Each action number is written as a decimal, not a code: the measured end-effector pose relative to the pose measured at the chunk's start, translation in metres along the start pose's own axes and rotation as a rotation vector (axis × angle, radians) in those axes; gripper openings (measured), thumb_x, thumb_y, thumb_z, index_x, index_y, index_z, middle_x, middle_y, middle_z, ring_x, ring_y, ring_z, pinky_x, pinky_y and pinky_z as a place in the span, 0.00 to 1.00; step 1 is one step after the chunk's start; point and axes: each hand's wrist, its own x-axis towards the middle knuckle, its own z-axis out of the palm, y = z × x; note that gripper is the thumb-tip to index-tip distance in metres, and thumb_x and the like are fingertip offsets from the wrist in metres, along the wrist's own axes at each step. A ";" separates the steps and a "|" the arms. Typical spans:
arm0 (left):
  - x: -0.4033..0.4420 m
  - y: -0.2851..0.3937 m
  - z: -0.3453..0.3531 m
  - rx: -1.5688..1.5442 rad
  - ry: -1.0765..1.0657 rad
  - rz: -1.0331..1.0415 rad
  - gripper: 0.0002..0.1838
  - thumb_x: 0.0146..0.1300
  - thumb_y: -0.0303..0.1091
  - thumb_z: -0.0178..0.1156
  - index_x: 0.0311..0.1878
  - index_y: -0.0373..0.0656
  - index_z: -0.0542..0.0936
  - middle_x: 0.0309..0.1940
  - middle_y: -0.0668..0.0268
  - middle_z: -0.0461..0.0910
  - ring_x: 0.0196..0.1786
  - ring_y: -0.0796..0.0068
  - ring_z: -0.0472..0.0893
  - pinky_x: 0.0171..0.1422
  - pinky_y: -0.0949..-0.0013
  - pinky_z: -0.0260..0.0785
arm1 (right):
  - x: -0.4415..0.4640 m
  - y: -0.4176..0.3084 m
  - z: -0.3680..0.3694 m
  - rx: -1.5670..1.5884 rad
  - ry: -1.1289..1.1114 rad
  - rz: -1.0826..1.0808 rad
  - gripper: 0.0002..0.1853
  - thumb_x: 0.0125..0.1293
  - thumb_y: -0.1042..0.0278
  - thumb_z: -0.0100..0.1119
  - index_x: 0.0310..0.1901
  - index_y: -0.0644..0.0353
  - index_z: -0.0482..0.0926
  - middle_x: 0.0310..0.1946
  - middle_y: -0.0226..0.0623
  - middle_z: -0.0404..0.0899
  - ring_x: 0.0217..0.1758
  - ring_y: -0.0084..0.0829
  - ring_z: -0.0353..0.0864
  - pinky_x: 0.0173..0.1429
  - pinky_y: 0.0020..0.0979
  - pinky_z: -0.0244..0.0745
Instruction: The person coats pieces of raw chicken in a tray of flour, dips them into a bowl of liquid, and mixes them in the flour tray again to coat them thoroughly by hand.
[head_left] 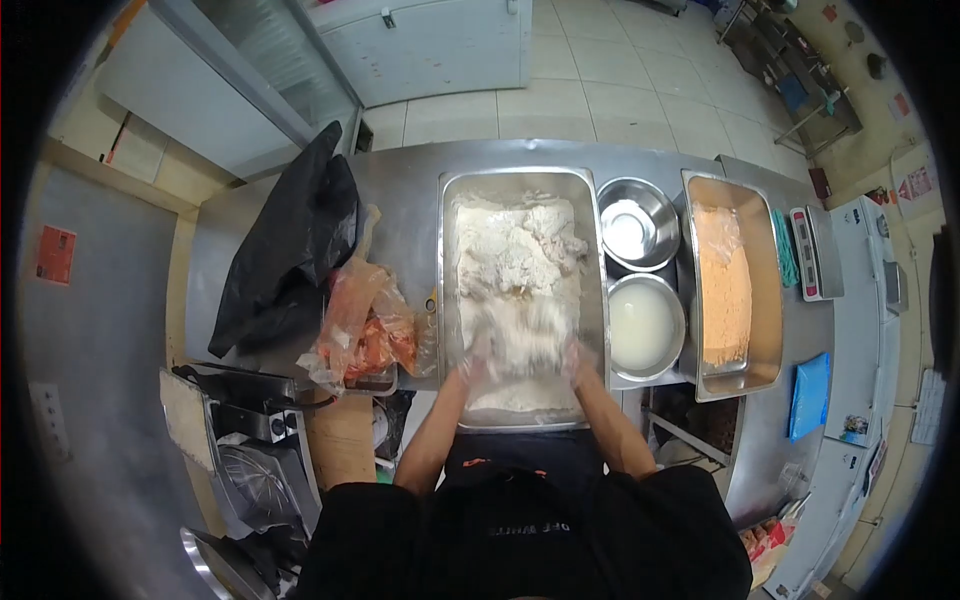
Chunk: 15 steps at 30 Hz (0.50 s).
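A deep steel tray (449,200) holds white flour (515,398) with coated lumps (535,245) heaped toward its far half. Over the near half of this tray are both of my hands, smeared by motion. My left hand (477,360) is at the left inner side, low over the flour. Opposite it, my right hand (577,362) is near the right wall. Between them a pale, flour-covered mass (525,335) is blurred. Fingers and any hold on the mass cannot be made out.
Right of the tray stand an empty steel bowl (638,225), a bowl of whitish liquid (643,328), a tray of orange powder (724,290) and a scale (812,255). At left lie a black bag (295,240) and a plastic bag of reddish pieces (375,335).
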 end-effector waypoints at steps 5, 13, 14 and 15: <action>0.081 -0.076 -0.091 1.095 0.064 0.223 0.26 0.59 0.50 0.45 0.51 0.39 0.72 0.51 0.55 0.72 0.51 0.63 0.71 0.53 0.58 0.64 | 0.031 -0.036 -0.038 -1.672 0.119 -0.205 0.17 0.61 0.57 0.44 0.46 0.59 0.68 0.43 0.37 0.70 0.45 0.30 0.71 0.45 0.34 0.67; 0.090 -0.127 -0.014 1.268 0.352 0.497 0.15 0.55 0.38 0.47 0.32 0.36 0.76 0.30 0.54 0.78 0.32 0.64 0.78 0.40 0.60 0.67 | 0.048 0.070 -0.079 -1.897 -0.135 -0.586 0.02 0.52 0.70 0.51 0.27 0.58 0.71 0.25 0.29 0.71 0.30 0.22 0.70 0.31 0.30 0.65; 0.093 -0.119 -0.013 1.279 0.393 0.584 0.14 0.55 0.38 0.47 0.31 0.37 0.76 0.29 0.55 0.77 0.32 0.65 0.78 0.40 0.61 0.67 | 0.064 0.073 -0.088 -1.773 -0.183 -0.755 0.02 0.51 0.72 0.52 0.24 0.58 0.72 0.23 0.29 0.71 0.28 0.21 0.69 0.29 0.29 0.65; 0.096 -0.110 -0.017 1.294 0.435 0.678 0.13 0.55 0.37 0.47 0.30 0.38 0.76 0.28 0.56 0.77 0.31 0.66 0.77 0.40 0.61 0.67 | 0.075 0.070 -0.094 -1.646 -0.215 -0.898 0.03 0.50 0.74 0.53 0.22 0.58 0.72 0.21 0.28 0.71 0.26 0.20 0.69 0.27 0.29 0.64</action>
